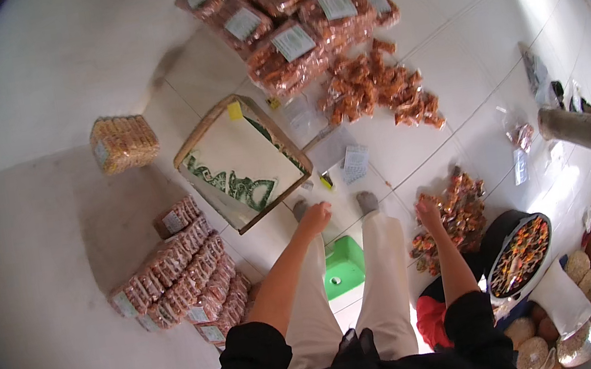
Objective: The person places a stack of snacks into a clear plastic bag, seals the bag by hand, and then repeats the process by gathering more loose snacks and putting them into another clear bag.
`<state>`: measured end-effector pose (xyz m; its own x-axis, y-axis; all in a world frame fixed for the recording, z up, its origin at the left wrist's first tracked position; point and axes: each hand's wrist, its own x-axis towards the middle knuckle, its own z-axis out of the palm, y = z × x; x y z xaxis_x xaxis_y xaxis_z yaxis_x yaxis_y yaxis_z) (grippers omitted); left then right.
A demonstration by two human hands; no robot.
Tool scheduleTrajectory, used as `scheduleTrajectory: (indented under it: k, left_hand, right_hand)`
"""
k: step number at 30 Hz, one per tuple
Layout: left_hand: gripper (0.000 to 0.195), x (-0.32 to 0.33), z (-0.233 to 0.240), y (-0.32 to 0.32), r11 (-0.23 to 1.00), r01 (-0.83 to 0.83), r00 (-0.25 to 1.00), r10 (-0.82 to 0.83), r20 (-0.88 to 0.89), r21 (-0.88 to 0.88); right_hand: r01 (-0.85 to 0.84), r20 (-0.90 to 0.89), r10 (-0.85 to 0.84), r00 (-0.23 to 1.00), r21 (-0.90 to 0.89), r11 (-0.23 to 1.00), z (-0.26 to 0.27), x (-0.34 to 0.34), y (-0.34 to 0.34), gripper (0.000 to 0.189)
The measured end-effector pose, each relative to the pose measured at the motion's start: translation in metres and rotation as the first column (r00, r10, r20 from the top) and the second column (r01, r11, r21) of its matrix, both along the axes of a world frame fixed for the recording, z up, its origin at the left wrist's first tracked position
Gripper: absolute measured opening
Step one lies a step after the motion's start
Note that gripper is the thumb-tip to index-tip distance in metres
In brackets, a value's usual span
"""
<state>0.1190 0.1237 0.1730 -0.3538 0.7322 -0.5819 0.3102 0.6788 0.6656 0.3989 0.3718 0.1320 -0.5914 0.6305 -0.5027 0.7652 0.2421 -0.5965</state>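
Observation:
My left hand hangs over the tiled floor in front of my knees, its fingers curled and nothing visible in them. The near corner of a worn carton with a pale sheet and green print lies just beyond it. My right hand is at the left edge of a pile of small colourful wrapped packs; whether it holds one is too small to tell. Between the hands and the large stack lie a printed label sheet, a yellow-and-black cutter-like tool and clear plastic bags.
Large bagged bundles with labels stand ahead, beside loose orange-brown packs. Bundled packs and a yellowish bundle sit left. A green stool is between my legs. At right are a filled tub and a grey post.

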Motion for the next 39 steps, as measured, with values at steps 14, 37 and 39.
scheduleTrajectory:
  k: [14, 37, 39]
  left_hand:
    - [0.048, -0.015, -0.301, 0.079, 0.939, -0.246, 0.907, 0.31, -0.286, 0.239]
    - [0.008, -0.056, -0.223, 0.108, 0.687, -0.23, 0.605, 0.655, -0.452, 0.689]
    - [0.008, -0.065, -0.186, 0.108, 0.581, -0.22, 0.573, 0.727, -0.378, 0.784]
  right_hand:
    - [-0.283, -0.032, 0.32, 0.947, 0.391, 0.876, -0.257, -0.242, -0.076, 0.053]
    - [-0.215, -0.061, 0.739, 0.671, 0.938, 0.272, -0.155, -0.293, -0.018, 0.018]
    - [-0.034, -0.203, 0.67, 0.714, 0.946, 0.323, -0.111, -0.294, -0.021, 0.019]
